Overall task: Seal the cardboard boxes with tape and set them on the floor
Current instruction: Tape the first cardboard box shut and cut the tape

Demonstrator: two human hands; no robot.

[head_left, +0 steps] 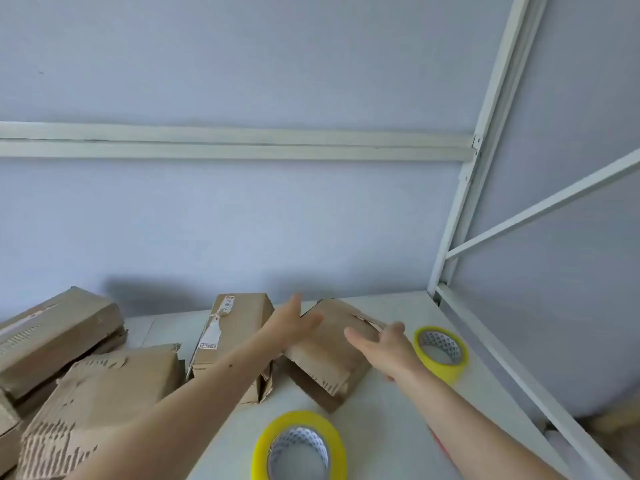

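A small worn cardboard box (325, 358) lies tilted on the white table (388, 420), its torn top flap facing me. My left hand (294, 323) reaches over its left edge, fingers spread and touching the cardboard. My right hand (384, 344) hovers flat over the box's right side, fingers apart, holding nothing. A yellow tape roll (441, 353) lies just right of that hand. Another yellow tape roll (299, 448) lies flat near the table's front. A taller box with shipping labels (232, 337) stands left of the small one.
Several more battered cardboard boxes (100, 403) are piled at the left, one long box (59, 330) resting on top. A white metal frame (460, 202) rises at the table's right rear corner, and a rail runs along the right edge. A pale blue wall stands behind.
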